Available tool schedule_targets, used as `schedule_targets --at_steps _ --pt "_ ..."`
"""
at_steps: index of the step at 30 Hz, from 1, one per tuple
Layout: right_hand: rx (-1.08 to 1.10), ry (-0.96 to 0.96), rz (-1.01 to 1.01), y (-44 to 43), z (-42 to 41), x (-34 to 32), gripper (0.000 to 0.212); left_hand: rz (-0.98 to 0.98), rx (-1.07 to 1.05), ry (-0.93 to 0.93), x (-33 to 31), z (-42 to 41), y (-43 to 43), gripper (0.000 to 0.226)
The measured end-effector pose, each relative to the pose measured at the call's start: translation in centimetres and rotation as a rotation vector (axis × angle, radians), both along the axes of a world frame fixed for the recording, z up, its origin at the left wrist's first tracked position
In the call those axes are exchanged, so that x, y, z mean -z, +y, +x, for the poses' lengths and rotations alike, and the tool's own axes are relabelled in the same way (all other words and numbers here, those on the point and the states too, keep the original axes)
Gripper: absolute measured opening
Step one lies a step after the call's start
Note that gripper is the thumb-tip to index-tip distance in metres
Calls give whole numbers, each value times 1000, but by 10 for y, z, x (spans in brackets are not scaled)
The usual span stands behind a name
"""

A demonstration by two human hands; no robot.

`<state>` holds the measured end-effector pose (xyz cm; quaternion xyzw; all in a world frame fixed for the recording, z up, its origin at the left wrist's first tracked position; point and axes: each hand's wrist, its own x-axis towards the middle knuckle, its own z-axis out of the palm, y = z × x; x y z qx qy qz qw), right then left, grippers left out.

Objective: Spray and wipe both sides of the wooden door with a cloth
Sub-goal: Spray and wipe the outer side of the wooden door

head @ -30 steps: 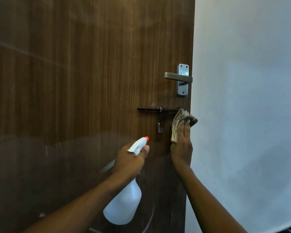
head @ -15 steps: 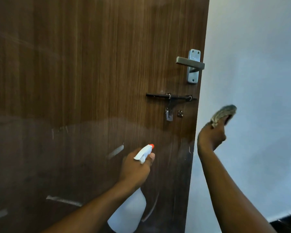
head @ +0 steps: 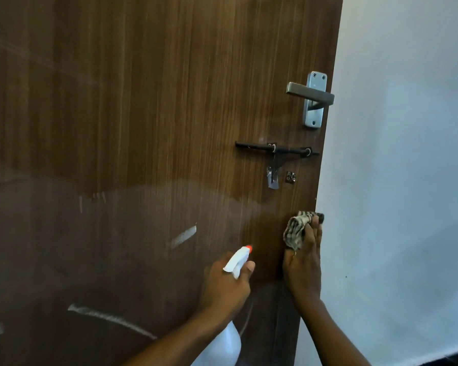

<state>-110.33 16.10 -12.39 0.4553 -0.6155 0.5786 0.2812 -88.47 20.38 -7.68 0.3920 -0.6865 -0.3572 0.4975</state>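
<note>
The wooden door fills the left and middle of the view, with wet-looking streaks across its lower half. My left hand grips the neck of a white spray bottle whose orange-tipped nozzle points at the door. My right hand presses a striped cloth flat against the door near its right edge, below the latch. The fingers lie straight over the cloth, with the fingertips at the door's edge.
A silver lever handle sits near the door's right edge, with a black sliding bolt under it. A pale wall stands to the right of the door, and a dark floor strip shows at the bottom right.
My right hand swung off the door toward the wall with the cloth, then came back and now presses it on the door lower down. The left hand and bottle barely moved.
</note>
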Motion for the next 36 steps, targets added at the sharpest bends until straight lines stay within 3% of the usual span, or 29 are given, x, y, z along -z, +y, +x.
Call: schedule_targets --at_steps 3,5,7,10,13,17,19,21,23,26,29,31,36 --pt "71 67 9 -8 7 -5 68 37 22 72 0 1 -4 34" --pt "83 125 -14 -18 25 -30 65 -37 23 124 -1 3 -8 22" --pt "97 300 -25 -28 47 -39 60 -94 15 164 -5 8 -10 20" --pt "89 487 17 -30 59 13 61 -82 21 198 -7 20 -14 21" --pt "122 402 19 -19 44 44 61 2 46 261 -4 33 -17 21" --pt "94 56 -28 -33 81 -28 68 -40 -21 279 -5 51 -24 13" --pt "89 175 -9 -43 117 -45 71 -118 -40 263 -7 62 -28 14" --pt "97 418 26 -52 133 -27 75 -140 -38 248 -9 72 -30 21" --pt "72 540 60 -50 126 0 72 -108 -53 263 -14 83 -30 19" --pt "88 438 67 -38 111 12 62 -53 -55 288 -17 102 -33 15" --pt "76 162 41 -40 139 -34 65 -58 -11 249 -20 121 -38 15" --pt "73 137 37 -46 171 -67 67 -64 -31 252 -21 131 -43 16" --pt "39 593 92 -60 205 -42 70 -88 -143 233 -24 155 -48 28"
